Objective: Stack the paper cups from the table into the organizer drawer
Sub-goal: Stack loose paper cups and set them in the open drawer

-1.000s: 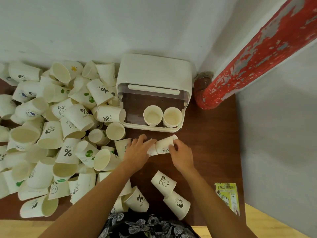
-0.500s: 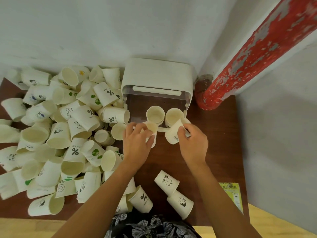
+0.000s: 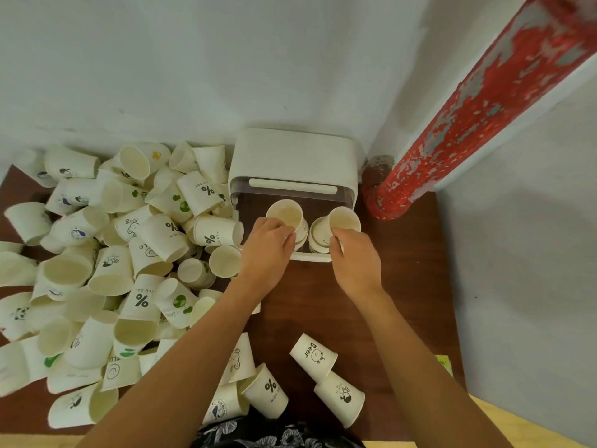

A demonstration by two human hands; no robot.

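Since half a second ago both hands went forward from the front edge of the drawer, and each cup they carried is now over a stack inside it. We see the left hand point(image 3: 267, 250) with its grip curled around the near wall of the left cup point(image 3: 285, 213), which sits upright on top of the left stack. The right hand point(image 3: 354, 257) holds the right cup point(image 3: 344, 218) in the same way, fingers closed on its near side; this cup leans a little to the left above the right stack point(image 3: 318, 236), whose rims show just left of the grip. If the cups are fully pushed down, we cannot tell.

Both stacks stand in the open drawer point(image 3: 311, 257) of the white organizer point(image 3: 295, 156), just beyond the grips. The organizer stands against the wall on the brown counter point(image 3: 407, 286).

To the left of the left grip lies a big pile of loose cups point(image 3: 106, 263), and some of them touch the left side of the organizer. Near us, between the two forearms, lie a cup with "Bear" point(image 3: 314, 354) and another cup point(image 3: 340, 396) touching it, both on their sides. To the right of the right grip a red pillar point(image 3: 468, 124) with peeling paint rises beside the organizer.
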